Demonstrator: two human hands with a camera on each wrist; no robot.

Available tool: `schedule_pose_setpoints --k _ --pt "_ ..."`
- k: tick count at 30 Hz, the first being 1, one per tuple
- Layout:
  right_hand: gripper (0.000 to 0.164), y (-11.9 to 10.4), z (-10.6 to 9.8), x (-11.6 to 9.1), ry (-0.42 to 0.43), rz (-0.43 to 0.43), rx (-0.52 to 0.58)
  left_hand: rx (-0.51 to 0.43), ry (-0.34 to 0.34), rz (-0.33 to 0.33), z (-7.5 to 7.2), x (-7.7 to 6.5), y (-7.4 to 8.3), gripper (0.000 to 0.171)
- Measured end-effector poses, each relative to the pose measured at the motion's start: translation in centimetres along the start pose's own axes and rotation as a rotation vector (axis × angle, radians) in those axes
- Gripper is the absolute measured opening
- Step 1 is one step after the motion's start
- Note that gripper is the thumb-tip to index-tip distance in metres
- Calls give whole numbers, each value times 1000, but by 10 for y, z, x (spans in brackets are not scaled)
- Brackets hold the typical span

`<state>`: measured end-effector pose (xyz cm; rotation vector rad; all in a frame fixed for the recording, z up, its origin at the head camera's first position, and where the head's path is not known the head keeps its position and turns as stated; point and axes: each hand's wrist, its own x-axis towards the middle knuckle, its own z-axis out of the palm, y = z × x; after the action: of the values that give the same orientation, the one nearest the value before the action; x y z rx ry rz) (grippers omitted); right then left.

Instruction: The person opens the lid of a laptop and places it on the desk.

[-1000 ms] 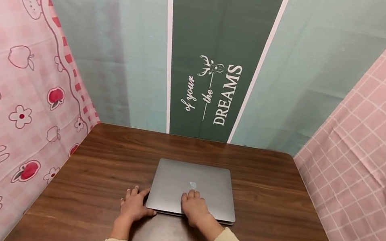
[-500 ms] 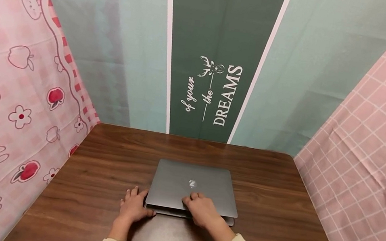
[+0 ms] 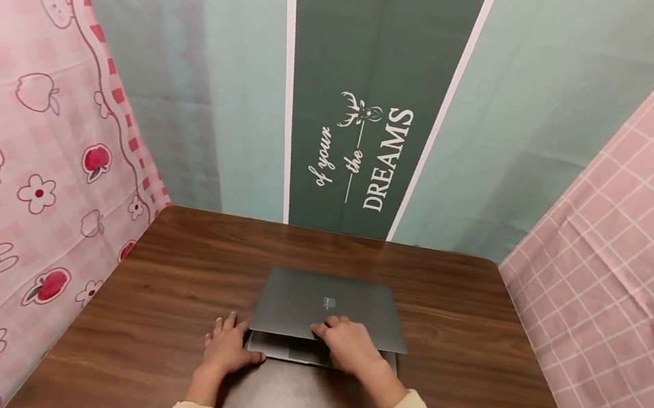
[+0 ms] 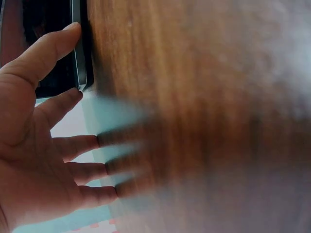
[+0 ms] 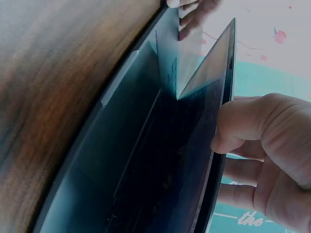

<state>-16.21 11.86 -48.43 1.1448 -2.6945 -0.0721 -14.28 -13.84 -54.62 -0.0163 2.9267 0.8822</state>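
Note:
A grey laptop with a logo on its lid lies in the middle of the table, its lid tilted partway up. My right hand pinches the lid's front edge, the thumb under it and the fingers on the outer face, as the right wrist view shows with the hand beside the dark screen edge. At the laptop's front left corner my left hand lies with spread, straight fingers, the thumb along the base's front edge. In the left wrist view that hand's thumb touches the base edge.
The brown wooden table extends around the laptop. Behind it hangs a green curtain with white lettering. Pink patterned cloth hangs on the left and pink checked cloth on the right.
The lid's front edge has risen from nearly flat on the base, uncovering part of the base. My right hand has moved up with it. My left hand has stayed at the corner.

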Motion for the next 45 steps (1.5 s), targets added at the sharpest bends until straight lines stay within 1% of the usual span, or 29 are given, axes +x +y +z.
schedule_pose_setpoints --k 3,7,11,19,22,26,30,34,36,38,45 --pt "39 3 -4 2 -14 -2 2 -2 -1 3 0 0 0 80" --pt "40 8 -11 4 -29 12 38 -9 0 2 1 1 -1 77" --pt "41 13 -19 8 -5 32 61 -13 -6 -4 3 3 -1 77" --pt "33 21 -29 14 72 18 22 -17 -12 -7 5 5 -2 78" --pt "33 24 -30 17 96 21 8 -19 -12 -8 5 4 -1 78" --pt "33 30 -31 19 163 0 -14 -14 -5 -7 5 3 -1 78" --pt "34 38 -28 22 284 -67 -60 -11 3 -5 5 3 -1 77" --pt "33 46 -26 27 354 -158 -146 -17 7 -7 3 4 -2 76" --pt "33 51 -27 31 373 -174 -181 -15 8 -7 2 5 -2 76" --pt "32 56 -27 34 384 -169 -201 -12 6 -9 2 5 -3 76" --pt "37 69 -33 42 378 -133 -208 -6 -15 -9 3 5 -2 78"
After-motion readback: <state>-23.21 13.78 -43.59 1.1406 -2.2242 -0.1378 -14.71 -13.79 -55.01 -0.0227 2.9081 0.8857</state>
